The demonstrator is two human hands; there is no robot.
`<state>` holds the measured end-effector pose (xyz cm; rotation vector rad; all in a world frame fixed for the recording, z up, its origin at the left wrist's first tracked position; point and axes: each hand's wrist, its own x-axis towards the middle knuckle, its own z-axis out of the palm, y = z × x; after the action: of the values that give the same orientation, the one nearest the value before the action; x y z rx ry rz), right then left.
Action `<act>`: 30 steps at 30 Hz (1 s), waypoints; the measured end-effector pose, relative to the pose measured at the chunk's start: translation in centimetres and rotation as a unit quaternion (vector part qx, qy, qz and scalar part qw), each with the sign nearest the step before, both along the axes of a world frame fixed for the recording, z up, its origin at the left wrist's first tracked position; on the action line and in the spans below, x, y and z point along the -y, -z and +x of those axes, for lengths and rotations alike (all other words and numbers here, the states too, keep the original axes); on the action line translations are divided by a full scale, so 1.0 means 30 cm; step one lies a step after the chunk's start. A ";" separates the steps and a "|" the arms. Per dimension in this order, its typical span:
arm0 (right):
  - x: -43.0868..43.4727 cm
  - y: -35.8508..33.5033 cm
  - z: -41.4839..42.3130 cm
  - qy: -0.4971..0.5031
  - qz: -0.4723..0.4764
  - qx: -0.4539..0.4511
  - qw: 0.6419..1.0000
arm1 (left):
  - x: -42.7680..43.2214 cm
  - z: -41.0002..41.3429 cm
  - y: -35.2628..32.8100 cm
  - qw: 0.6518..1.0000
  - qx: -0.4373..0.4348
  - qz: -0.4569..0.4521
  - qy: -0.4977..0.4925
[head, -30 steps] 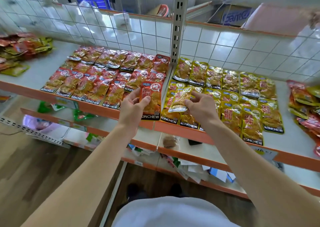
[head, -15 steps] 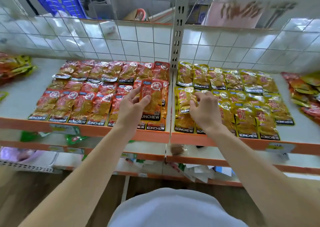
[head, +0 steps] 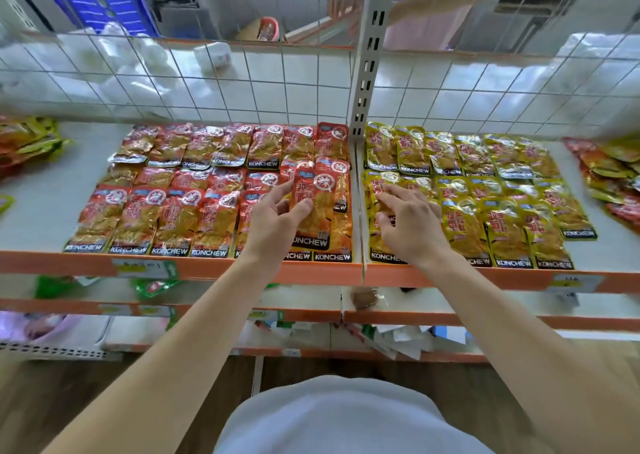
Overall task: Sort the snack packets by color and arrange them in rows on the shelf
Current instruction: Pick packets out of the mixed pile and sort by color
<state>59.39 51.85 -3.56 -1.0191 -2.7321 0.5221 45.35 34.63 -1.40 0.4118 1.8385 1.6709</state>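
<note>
- Fingers [head: 281, 190] of left hand [head: 273, 225] pinched on red KONCHEW packet [head: 322, 194]
- Right hand [head: 412, 228] spread loose over yellow packets [head: 505, 218]
- Probably light, crinkly, slick; grip sealed edge

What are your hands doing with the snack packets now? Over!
Left hand holds red packet above red rows. Right hand rests on yellow rows. Mixed pile lies far right.

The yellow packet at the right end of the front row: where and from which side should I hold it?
Pinch the yellow packet at its lower right corner, coming from the front right. It lies flat, its bottom edge near the shelf front, with bare shelf to its right; its left side and top meet other packets. That corner is likely the freest.
</note>
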 end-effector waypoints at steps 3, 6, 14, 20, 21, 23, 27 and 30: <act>0.015 -0.003 -0.010 0.012 0.010 -0.016 1.000 | 0.019 -0.006 -0.002 1.000 -0.012 -0.001 0.002; 0.051 -0.001 -0.007 0.024 0.031 -0.056 0.998 | 0.037 -0.029 0.014 1.000 -0.016 -0.005 0.004; 0.155 0.008 -0.054 -0.006 0.014 -0.108 0.994 | 0.035 -0.130 0.029 0.986 -0.158 -0.047 -0.026; 0.196 0.017 -0.167 -0.041 0.023 -0.114 0.992 | 0.006 -0.186 0.032 0.955 -0.279 -0.098 -0.018; 0.201 0.021 -0.181 -0.042 0.025 -0.111 0.993 | 0.001 -0.191 0.037 0.951 -0.289 -0.104 -0.026; 0.205 0.026 -0.203 -0.041 0.033 -0.102 0.993 | -0.015 -0.201 0.035 0.948 -0.295 -0.111 -0.028; 0.171 0.010 -0.240 -0.039 0.026 -0.085 0.995 | -0.060 -0.234 0.011 0.948 -0.297 -0.117 -0.004; 0.134 -0.007 -0.259 -0.026 0.024 -0.068 0.997 | -0.094 -0.266 0.011 0.943 -0.309 -0.121 0.027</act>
<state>51.60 47.82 -3.35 -0.8692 -2.6436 0.5111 37.36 37.45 -1.73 0.9521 2.4164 1.3372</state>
